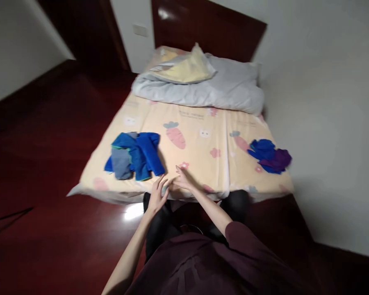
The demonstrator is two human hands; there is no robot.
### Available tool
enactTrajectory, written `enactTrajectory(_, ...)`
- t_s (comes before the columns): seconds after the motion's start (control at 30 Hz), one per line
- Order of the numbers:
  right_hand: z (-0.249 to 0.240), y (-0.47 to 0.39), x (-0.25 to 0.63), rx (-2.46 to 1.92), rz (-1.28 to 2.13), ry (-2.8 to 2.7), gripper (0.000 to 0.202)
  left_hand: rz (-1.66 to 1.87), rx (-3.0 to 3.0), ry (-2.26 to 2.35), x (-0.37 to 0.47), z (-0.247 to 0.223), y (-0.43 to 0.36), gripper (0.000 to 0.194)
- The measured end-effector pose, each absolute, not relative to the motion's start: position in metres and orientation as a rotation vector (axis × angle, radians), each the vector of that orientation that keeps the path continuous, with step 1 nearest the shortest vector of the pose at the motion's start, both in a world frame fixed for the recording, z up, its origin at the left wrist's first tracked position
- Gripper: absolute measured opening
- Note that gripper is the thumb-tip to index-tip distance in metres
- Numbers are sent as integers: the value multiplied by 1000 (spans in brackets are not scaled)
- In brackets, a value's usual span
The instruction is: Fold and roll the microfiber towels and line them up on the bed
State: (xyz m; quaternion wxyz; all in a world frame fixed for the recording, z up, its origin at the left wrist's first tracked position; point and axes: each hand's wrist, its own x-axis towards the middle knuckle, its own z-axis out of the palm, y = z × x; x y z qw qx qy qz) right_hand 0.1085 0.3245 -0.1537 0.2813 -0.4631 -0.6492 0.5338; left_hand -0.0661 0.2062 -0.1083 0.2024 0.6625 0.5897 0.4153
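Note:
My left hand is at the bed's near edge, fingers apart and holding nothing, just below a pile of blue and grey cloths. Close by on its right, my right hand reaches over the patterned sheet, fingers spread, with nothing in it. A rolled or folded bright blue cloth lies on the right side of the pile, its lower end near my left fingertips. Farther right, a crumpled blue cloth lies together with a purple one.
A grey quilt is bunched across the far end of the bed, with a yellow cloth or pillow on it. Behind stands a dark headboard. A wall rises on the right; dark red floor lies left.

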Motion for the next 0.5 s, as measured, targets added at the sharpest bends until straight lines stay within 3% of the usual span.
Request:
enactTrajectory(0.23,-152,320,292,-1519,1268,-1292,77,559,1709,1516,-44,-179,108,41)
enactTrajectory(0.33,-139,331,384,-1688,1055,-1095,62,502,1740,1568,-45,-186,91,42)
enactTrajectory(0.5,-102,353,525,-1891,604,-913,56,459,1776,1587,-45,-183,99,46)
